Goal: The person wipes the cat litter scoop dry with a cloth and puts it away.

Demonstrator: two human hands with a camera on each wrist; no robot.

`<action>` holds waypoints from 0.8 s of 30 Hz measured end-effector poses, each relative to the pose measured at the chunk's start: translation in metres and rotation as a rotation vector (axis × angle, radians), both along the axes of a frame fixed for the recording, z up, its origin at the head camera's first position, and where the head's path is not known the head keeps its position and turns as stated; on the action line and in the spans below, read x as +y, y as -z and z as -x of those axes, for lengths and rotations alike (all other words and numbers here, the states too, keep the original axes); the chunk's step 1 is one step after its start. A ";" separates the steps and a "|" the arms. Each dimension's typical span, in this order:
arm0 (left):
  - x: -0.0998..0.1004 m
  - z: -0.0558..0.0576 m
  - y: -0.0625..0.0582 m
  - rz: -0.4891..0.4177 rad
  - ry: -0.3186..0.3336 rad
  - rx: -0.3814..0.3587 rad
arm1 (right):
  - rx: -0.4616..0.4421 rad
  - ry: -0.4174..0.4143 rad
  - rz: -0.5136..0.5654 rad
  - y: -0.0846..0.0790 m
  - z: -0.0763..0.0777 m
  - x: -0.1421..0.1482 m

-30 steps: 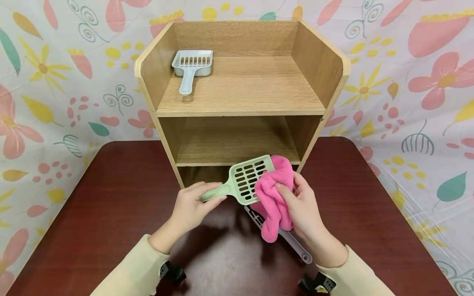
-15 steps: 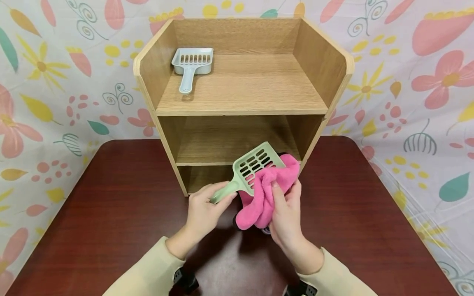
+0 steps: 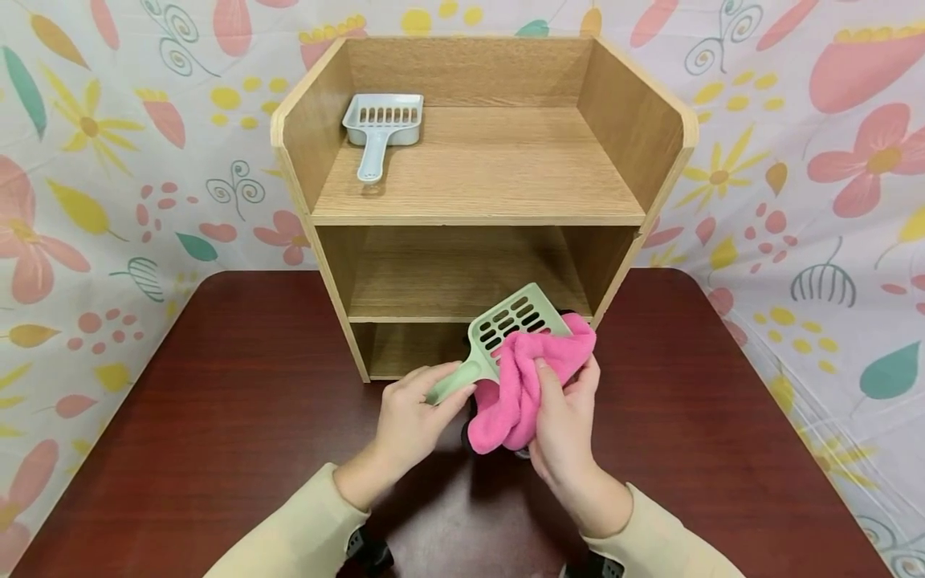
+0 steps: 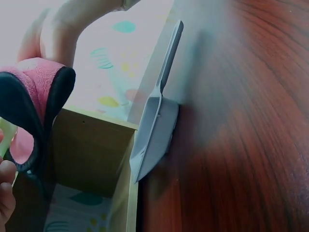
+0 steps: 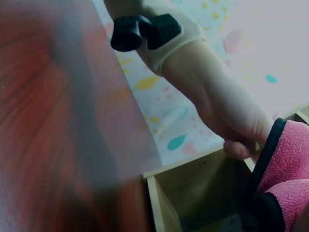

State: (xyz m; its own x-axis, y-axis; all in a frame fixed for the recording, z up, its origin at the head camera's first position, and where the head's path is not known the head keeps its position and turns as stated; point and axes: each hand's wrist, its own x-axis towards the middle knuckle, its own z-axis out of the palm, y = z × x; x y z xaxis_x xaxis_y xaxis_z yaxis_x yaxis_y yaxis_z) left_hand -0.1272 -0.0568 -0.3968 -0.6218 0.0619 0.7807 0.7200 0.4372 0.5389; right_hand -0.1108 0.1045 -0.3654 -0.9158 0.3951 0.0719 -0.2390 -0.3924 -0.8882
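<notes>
By its handle, a pale green litter scoop [image 3: 473, 368] with a slotted head is held in my left hand [image 3: 412, 413]. My right hand [image 3: 567, 441] grips a bunched pink cloth [image 3: 509, 405] against the lower right part of the head. The cloth's dark-edged underside shows in the left wrist view. Below the hands, a greyish purple litter scoop [image 4: 161, 123] lies on the table, clearest in the left wrist view. In the head view the cloth and hands hide nearly all of it.
A wooden shelf unit [image 3: 477, 218] with several levels stands at the back of the dark red table [image 3: 238, 417]. On its top left sits a light blue-grey scoop [image 3: 373, 156] in a shallow tray [image 3: 405, 136]. A patterned sheet [image 3: 795, 241] hangs behind.
The green scoop has tilted, head upward, and shifted right with my left hand. My right hand has moved slightly left with the cloth. Now the purple scoop is mostly hidden behind the cloth.
</notes>
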 end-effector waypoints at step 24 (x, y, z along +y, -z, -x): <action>0.010 0.000 0.001 -0.041 -0.027 -0.017 | 0.059 -0.099 0.074 0.003 -0.009 -0.010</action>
State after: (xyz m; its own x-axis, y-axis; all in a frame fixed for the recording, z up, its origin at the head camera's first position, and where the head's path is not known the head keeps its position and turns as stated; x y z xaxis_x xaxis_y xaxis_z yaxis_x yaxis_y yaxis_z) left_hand -0.1274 -0.0467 -0.3978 -0.6360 0.0127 0.7716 0.6988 0.4336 0.5689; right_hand -0.1021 0.0949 -0.3680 -0.9457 0.3091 0.1007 -0.2467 -0.4805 -0.8416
